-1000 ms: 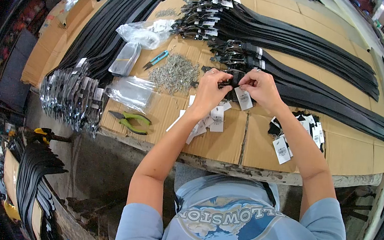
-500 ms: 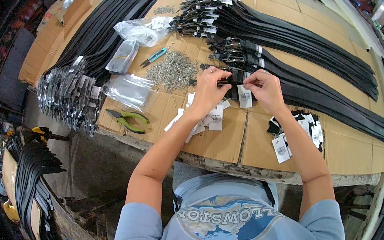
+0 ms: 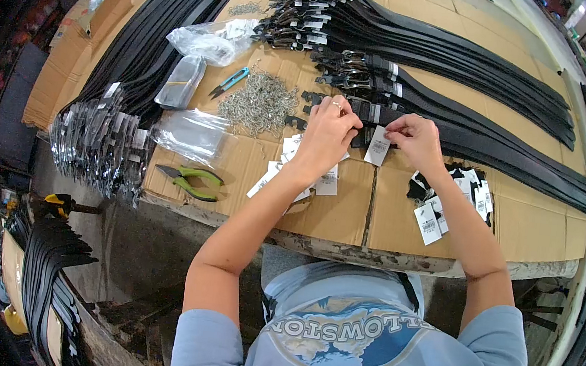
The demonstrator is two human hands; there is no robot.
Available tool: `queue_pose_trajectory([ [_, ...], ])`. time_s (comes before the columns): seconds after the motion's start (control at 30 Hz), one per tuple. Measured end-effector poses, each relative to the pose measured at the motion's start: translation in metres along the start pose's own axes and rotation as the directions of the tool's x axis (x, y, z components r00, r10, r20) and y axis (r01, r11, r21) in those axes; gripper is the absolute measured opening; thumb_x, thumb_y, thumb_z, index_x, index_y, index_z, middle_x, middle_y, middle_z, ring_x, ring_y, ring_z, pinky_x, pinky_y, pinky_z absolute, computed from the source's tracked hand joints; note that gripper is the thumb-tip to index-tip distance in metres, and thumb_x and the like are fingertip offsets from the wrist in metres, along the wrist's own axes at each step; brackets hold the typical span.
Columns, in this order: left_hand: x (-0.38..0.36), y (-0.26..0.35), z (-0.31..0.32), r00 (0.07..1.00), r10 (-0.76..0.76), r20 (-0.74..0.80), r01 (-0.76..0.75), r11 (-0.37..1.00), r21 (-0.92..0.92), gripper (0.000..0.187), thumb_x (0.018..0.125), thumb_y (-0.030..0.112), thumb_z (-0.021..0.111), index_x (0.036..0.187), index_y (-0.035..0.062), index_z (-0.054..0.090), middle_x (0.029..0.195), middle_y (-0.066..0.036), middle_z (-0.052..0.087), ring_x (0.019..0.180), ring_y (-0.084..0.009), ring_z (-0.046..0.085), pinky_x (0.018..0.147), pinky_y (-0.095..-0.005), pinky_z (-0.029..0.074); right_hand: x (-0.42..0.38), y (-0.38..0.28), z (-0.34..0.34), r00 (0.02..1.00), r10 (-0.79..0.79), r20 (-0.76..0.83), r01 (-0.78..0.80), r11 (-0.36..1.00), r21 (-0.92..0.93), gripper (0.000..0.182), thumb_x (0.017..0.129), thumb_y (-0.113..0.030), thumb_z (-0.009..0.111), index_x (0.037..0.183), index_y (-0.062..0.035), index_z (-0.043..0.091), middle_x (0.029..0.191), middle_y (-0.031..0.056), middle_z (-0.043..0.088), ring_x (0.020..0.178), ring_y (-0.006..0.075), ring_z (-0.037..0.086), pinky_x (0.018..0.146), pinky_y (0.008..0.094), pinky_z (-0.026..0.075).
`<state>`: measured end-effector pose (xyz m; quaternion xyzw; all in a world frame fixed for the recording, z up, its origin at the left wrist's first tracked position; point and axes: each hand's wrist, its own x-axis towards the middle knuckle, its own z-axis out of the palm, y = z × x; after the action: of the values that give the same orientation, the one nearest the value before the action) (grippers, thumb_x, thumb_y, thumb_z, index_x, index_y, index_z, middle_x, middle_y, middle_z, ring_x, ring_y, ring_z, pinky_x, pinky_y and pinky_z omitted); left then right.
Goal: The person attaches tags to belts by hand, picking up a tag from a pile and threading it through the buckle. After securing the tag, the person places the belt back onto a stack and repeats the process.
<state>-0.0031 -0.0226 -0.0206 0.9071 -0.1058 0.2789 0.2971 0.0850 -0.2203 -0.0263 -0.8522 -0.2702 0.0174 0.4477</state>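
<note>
My right hand (image 3: 417, 142) pinches the upper right corner of a white barcode tag (image 3: 377, 147), which hangs at the near side of a black belt (image 3: 414, 121). At the buckle end of that belt, my left hand (image 3: 330, 137) is closed, thumb and finger pressed together; what they hold is too small or hidden. Just left of it lies a pile of small metal pins or hooks (image 3: 258, 102). Several loose white tags (image 3: 327, 179) lie partly beneath my left wrist. Near my right forearm is a heap of black pieces with white tags (image 3: 459, 200).
Stacked black belts (image 3: 448, 63) with tagged buckles fill the far side; more belts (image 3: 159, 33) lie along the left. Blue thread snips (image 3: 229, 82), green-handled pliers (image 3: 197, 181), plastic bags (image 3: 194, 133) and a bag bundle (image 3: 181, 82) lie on the cardboard (image 3: 416, 232).
My left hand has turned with its back more upward over the belt end. My right hand has shifted slightly right and down, with the tag now tilted. The whole view has shifted slightly.
</note>
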Motion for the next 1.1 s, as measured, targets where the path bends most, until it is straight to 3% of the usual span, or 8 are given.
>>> queue_pose_trajectory([
  [0.07,0.002,0.0,0.001,0.999,0.023,0.024,-0.024,0.999,0.027,0.012,0.07,0.005,0.072,0.081,0.0066,0.067,0.092,-0.007,0.052,0.092,-0.0273,0.051,0.081,-0.0388,0.04,0.002,0.006,-0.006,0.983,0.154,0.1,-0.174,0.953,0.248,0.012,0.071,0.0,0.071,0.083,0.0026,0.07,0.078,0.0095,0.069,0.071,0.0125,0.065,0.066,0.0251,0.051],
  [0.27,0.004,0.007,0.002,0.988,0.07,0.135,-0.079,0.995,0.063,0.014,0.07,0.009,0.072,0.083,0.0079,0.067,0.092,-0.006,0.05,0.094,-0.0248,0.05,0.081,-0.0384,0.037,-0.003,0.012,-0.009,0.986,0.134,0.099,-0.161,0.913,0.375,0.011,0.072,0.003,0.069,0.084,0.0043,0.069,0.08,0.0084,0.07,0.074,0.0115,0.065,0.068,0.0242,0.052],
  [0.33,0.004,0.011,0.003,0.974,0.103,0.202,-0.122,0.989,0.086,0.019,0.067,0.011,0.074,0.085,0.0088,0.068,0.092,-0.005,0.049,0.095,-0.0239,0.049,0.081,-0.0395,0.035,-0.004,0.009,-0.009,0.985,0.145,0.093,-0.169,0.915,0.366,0.012,0.072,0.003,0.069,0.084,0.0042,0.069,0.08,0.0085,0.07,0.074,0.0116,0.065,0.068,0.0243,0.052],
  [0.57,-0.003,0.017,0.016,0.98,0.077,0.184,-0.114,0.974,0.196,0.029,0.065,0.01,0.075,0.093,0.0095,0.07,0.093,-0.005,0.05,0.096,-0.0235,0.049,0.081,-0.0403,0.035,-0.005,0.004,-0.01,0.971,0.212,0.111,-0.236,0.921,0.311,0.012,0.072,0.003,0.069,0.084,0.0035,0.07,0.081,0.0085,0.07,0.073,0.0118,0.064,0.07,0.0253,0.051],
  [0.67,-0.006,0.015,0.022,0.983,0.072,0.168,-0.1,0.981,0.164,0.029,0.064,0.01,0.076,0.093,0.0101,0.07,0.093,-0.005,0.05,0.096,-0.0238,0.049,0.082,-0.0402,0.036,-0.005,0.0,-0.011,0.959,0.22,0.179,-0.272,0.893,0.359,0.013,0.075,0.007,0.065,0.088,0.0051,0.066,0.086,0.0095,0.068,0.081,0.0143,0.065,0.075,0.0241,0.052],
  [0.83,-0.006,0.02,0.021,0.984,-0.104,0.145,0.114,0.991,-0.064,0.017,0.066,0.005,0.07,0.084,0.0081,0.07,0.095,-0.007,0.052,0.099,-0.0272,0.047,0.085,-0.0406,0.035,-0.008,0.001,-0.01,0.947,0.245,0.207,-0.314,0.841,0.44,0.012,0.075,0.007,0.067,0.086,0.0038,0.066,0.085,0.0089,0.068,0.08,0.0137,0.065,0.075,0.0239,0.051],
  [1.1,-0.007,0.023,0.022,0.98,-0.099,0.172,0.108,0.993,-0.045,0.014,0.068,0.006,0.069,0.082,0.0075,0.07,0.094,-0.007,0.055,0.1,-0.0271,0.048,0.088,-0.0416,0.035,-0.012,0.007,-0.011,0.946,0.208,0.248,-0.312,0.792,0.525,0.011,0.075,0.006,0.069,0.085,0.0029,0.065,0.084,0.0084,0.068,0.079,0.0136,0.065,0.074,0.0238,0.051],
])
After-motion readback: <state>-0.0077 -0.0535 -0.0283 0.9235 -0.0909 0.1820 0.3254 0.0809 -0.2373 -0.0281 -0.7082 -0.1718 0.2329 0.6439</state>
